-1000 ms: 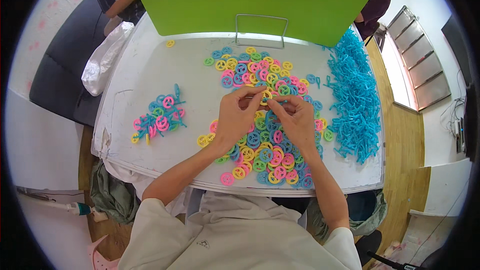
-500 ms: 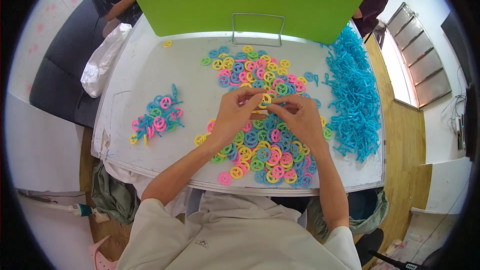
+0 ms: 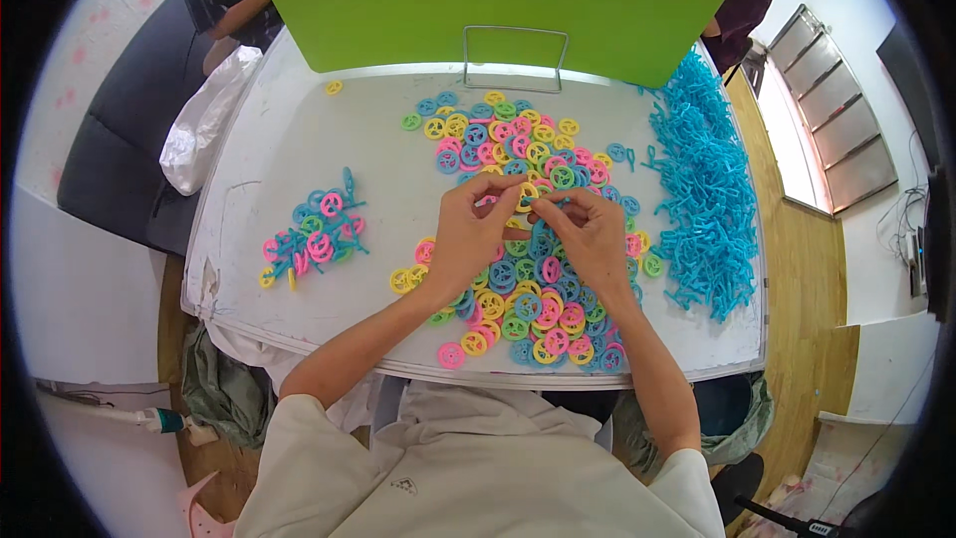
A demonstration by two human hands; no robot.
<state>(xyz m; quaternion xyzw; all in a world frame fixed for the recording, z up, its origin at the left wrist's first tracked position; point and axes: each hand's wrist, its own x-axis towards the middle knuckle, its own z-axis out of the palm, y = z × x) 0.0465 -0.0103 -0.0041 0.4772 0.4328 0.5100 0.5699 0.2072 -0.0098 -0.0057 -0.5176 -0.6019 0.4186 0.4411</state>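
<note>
My left hand [image 3: 472, 227] pinches a yellow plastic wheel [image 3: 526, 195] between thumb and fingertips, above the middle of the table. Close against it, my right hand [image 3: 592, 234] is closed with thumb and forefinger on a small blue plastic stick, mostly hidden by the fingers. Whether the stick sits in the wheel's centre I cannot tell. Beneath and around both hands spreads a loose heap of pink, yellow, green and blue wheels [image 3: 527, 307]. Off to the left lies a smaller cluster of wheels with blue sticks attached [image 3: 315, 229].
A long pile of blue plastic sticks [image 3: 705, 189] runs along the right side of the white table [image 3: 269, 149]. A green panel [image 3: 498, 0] with a wire stand [image 3: 515, 30] closes off the far side. People sit beyond both far corners. A silvery bag [image 3: 209, 120] hangs at the left edge.
The right hand has shifted slightly left and turned, its fingertips drawn closer around the stick at the wheel. The left hand keeps its hold, and the piles look much the same.
</note>
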